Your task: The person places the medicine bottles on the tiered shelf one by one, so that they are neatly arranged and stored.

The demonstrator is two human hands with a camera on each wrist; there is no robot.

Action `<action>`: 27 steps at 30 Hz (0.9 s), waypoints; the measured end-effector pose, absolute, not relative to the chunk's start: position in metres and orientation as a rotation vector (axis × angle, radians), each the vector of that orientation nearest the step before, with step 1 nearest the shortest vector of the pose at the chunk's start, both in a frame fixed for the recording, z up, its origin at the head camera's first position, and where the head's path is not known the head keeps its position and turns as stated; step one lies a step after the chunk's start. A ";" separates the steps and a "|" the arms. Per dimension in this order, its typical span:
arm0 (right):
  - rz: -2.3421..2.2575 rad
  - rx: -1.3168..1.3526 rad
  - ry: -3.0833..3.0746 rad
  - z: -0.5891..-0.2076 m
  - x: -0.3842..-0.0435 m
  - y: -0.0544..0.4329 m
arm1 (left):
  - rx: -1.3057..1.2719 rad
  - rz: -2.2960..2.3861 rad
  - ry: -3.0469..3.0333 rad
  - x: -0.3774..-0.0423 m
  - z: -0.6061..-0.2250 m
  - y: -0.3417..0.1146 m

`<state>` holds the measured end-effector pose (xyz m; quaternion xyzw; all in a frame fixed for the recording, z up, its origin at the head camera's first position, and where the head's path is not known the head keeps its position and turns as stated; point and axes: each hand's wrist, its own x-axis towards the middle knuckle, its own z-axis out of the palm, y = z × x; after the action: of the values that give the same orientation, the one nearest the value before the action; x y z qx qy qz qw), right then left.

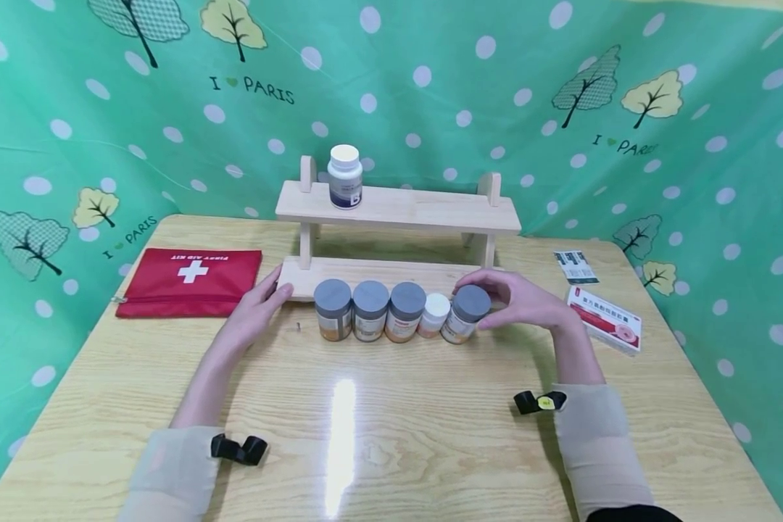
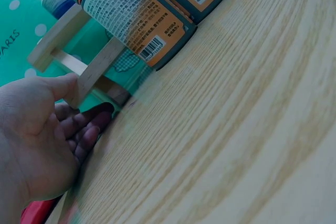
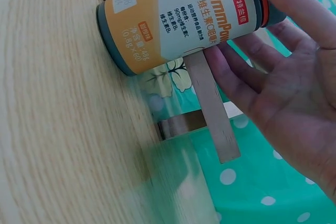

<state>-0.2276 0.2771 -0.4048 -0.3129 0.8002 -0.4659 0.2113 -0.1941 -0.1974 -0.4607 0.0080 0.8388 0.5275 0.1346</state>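
Note:
A two-tier wooden shelf stands at the back of the table. My left hand holds the left end of its lower board, thumb at the corner and fingers beneath in the left wrist view. Before the lower board, jars stand in a row. At the right end, my right hand grips a grey-lidded vitamin jar by its lid, the jar leaning slightly. Beside it is a small white-capped bottle; then come three more grey-lidded jars. A white-capped bottle sits on the upper board.
A red first aid pouch lies left of the shelf. To the right lie a white and red medicine box and a blister pack. A green dotted cloth hangs behind and at both sides of the table.

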 end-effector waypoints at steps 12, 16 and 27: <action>-1.273 -0.867 2.234 -0.409 -0.230 0.278 | 0.027 1.543 2.408 -0.195 -0.464 -0.199; -1.278 -0.861 2.243 -0.408 -0.230 0.278 | 0.027 1.541 2.414 -0.195 -0.463 -0.199; -1.288 -0.866 2.249 -0.405 -0.228 0.278 | 0.023 1.529 2.426 -0.194 -0.461 -0.198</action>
<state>-0.2279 0.2781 -0.4046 -0.3102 0.8059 -0.4616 0.2032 -0.1939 -0.1981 -0.4613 0.0079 0.8381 0.5281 0.1367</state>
